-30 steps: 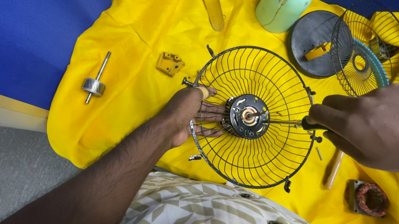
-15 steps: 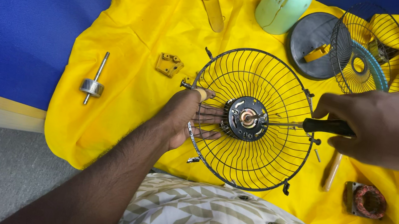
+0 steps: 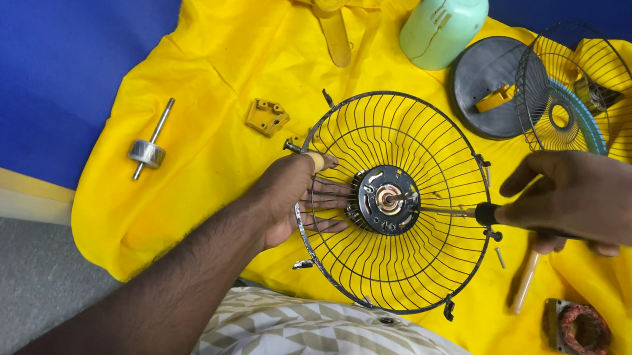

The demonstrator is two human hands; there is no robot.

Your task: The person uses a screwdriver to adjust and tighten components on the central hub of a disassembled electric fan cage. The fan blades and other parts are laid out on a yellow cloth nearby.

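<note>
Head view: a round black wire guard (image 3: 397,204) lies flat on a yellow cloth (image 3: 201,98), in the middle of the frame. At its centre sits a dark round hub (image 3: 387,199) with a copper-coloured shaft end. The left hand (image 3: 291,199) lies at the guard's left rim, palm down, fingers (image 3: 326,202) spread apart and reaching under the wires toward the hub, nearly touching it. The right hand (image 3: 577,204) comes in from the right, its fingers closed around the black handle of a screwdriver (image 3: 460,212); the thin metal shank runs level across the wires and its tip meets the hub's right edge.

Around the guard: a yellow three-blade propeller (image 3: 324,3) at the top, a pale green plastic housing (image 3: 445,21) beside it, a dark grey disc (image 3: 486,82) partly behind a second wire guard (image 3: 573,96) leaning over it. A small yellow bracket (image 3: 267,116) lies just left of the guard, a steel shaft (image 3: 148,149) with a collar further left. A copper-wound stator (image 3: 577,328) sits at lower right, near a wooden stick (image 3: 526,277). A small screw (image 3: 499,257) lies by the rim. Blue surface (image 3: 33,27) surrounds the cloth.
</note>
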